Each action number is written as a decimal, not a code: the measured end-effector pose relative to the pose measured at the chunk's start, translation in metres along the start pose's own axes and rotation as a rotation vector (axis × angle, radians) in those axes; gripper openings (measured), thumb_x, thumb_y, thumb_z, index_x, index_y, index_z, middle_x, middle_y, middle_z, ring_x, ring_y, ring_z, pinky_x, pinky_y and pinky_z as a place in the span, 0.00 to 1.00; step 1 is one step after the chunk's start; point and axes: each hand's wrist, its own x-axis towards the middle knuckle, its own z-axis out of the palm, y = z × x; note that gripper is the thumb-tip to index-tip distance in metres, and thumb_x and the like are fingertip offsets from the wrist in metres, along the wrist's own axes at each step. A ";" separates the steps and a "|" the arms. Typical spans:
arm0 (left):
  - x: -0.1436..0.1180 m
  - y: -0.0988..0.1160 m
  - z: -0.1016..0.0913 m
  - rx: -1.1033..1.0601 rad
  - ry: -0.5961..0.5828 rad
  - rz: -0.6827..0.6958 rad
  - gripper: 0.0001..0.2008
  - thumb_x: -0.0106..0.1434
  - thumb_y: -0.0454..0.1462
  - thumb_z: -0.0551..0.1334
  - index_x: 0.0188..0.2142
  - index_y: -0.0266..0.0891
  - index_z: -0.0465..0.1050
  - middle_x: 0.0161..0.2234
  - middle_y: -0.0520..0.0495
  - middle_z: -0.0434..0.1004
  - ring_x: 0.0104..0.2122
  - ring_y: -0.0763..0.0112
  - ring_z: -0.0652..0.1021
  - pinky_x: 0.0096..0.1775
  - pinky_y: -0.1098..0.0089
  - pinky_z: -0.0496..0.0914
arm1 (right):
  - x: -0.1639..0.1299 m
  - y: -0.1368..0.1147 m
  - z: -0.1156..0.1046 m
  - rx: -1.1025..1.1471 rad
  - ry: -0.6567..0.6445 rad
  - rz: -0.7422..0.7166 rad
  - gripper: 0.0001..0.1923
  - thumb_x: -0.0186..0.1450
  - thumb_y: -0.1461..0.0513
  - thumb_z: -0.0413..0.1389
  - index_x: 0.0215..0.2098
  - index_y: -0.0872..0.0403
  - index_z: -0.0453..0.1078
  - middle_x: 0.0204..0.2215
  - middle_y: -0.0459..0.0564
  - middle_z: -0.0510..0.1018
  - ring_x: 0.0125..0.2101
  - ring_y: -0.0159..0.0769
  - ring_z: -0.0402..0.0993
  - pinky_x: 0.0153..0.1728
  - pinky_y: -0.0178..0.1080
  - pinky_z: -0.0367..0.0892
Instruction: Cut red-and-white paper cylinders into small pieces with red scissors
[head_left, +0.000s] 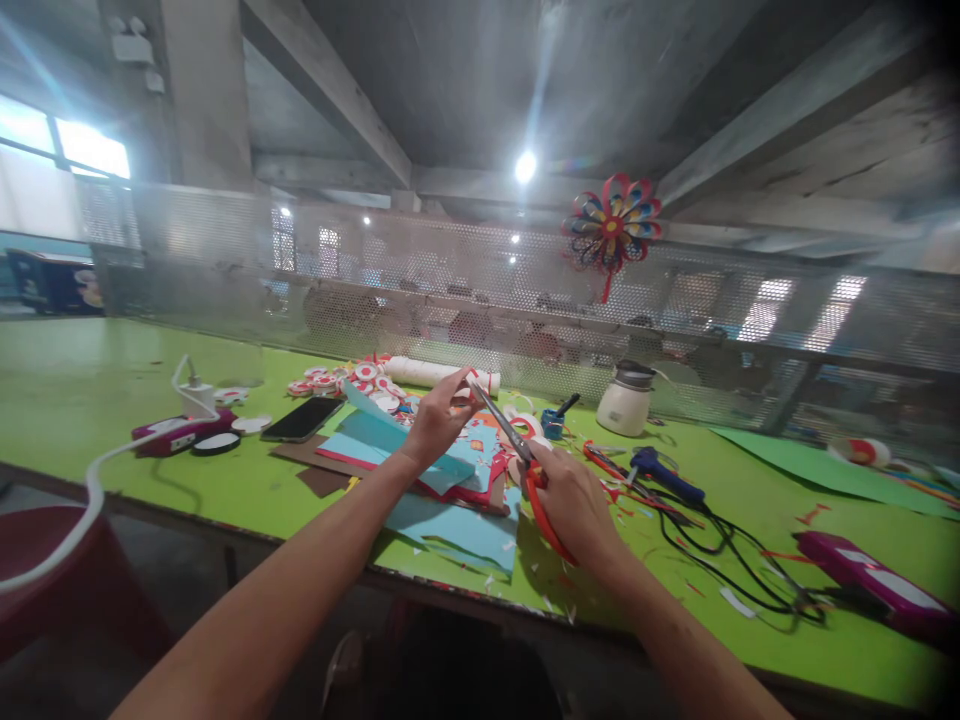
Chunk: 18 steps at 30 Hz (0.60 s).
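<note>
My right hand point(574, 495) grips orange-handled scissors point(504, 425), their blades pointing up and left toward my other hand. Between the fingertips of my left hand point(437, 420) is a small red-and-white paper piece point(472, 378), close to the scissor tips; its exact shape is too small to tell. Beneath both hands lie light blue paper sheets point(469, 530), with red and brown card point(300, 452) under them and paper scraps on top. Behind my left hand, a heap of red-and-white paper rounds point(364, 374) sits beside a white roll point(420, 372).
A phone point(304, 419) and a purple power strip point(174, 434) lie left. To the right are a blue glue gun point(667, 477), tangled black cable, another purple power strip point(870, 575) and a white jug point(625, 402). A mesh screen point(420, 260) stands behind the green table point(247, 480).
</note>
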 end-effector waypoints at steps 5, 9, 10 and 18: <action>0.000 -0.001 0.000 0.000 0.014 0.003 0.24 0.55 0.38 0.62 0.52 0.37 0.63 0.45 0.42 0.70 0.41 0.67 0.76 0.40 0.67 0.75 | 0.000 -0.002 0.000 0.011 0.005 0.006 0.15 0.64 0.59 0.48 0.48 0.51 0.66 0.33 0.51 0.75 0.33 0.39 0.71 0.32 0.35 0.58; -0.001 -0.003 0.001 -0.008 0.017 0.005 0.25 0.55 0.38 0.62 0.52 0.37 0.62 0.45 0.41 0.71 0.42 0.66 0.75 0.41 0.66 0.74 | 0.000 -0.003 0.000 0.030 0.011 0.006 0.15 0.64 0.60 0.48 0.48 0.51 0.66 0.35 0.52 0.75 0.33 0.39 0.70 0.32 0.35 0.58; -0.001 -0.003 0.001 -0.010 0.017 0.005 0.25 0.55 0.38 0.62 0.52 0.36 0.62 0.45 0.41 0.71 0.42 0.66 0.75 0.41 0.66 0.74 | 0.000 -0.003 0.000 0.039 0.010 0.007 0.15 0.64 0.61 0.48 0.48 0.51 0.67 0.34 0.52 0.75 0.33 0.39 0.70 0.32 0.35 0.58; -0.001 -0.002 0.003 -0.025 0.023 0.004 0.24 0.56 0.37 0.62 0.52 0.36 0.62 0.45 0.41 0.71 0.43 0.66 0.75 0.42 0.66 0.74 | 0.000 -0.003 -0.001 0.124 0.001 0.012 0.15 0.62 0.63 0.49 0.47 0.53 0.67 0.32 0.51 0.75 0.32 0.38 0.69 0.32 0.34 0.58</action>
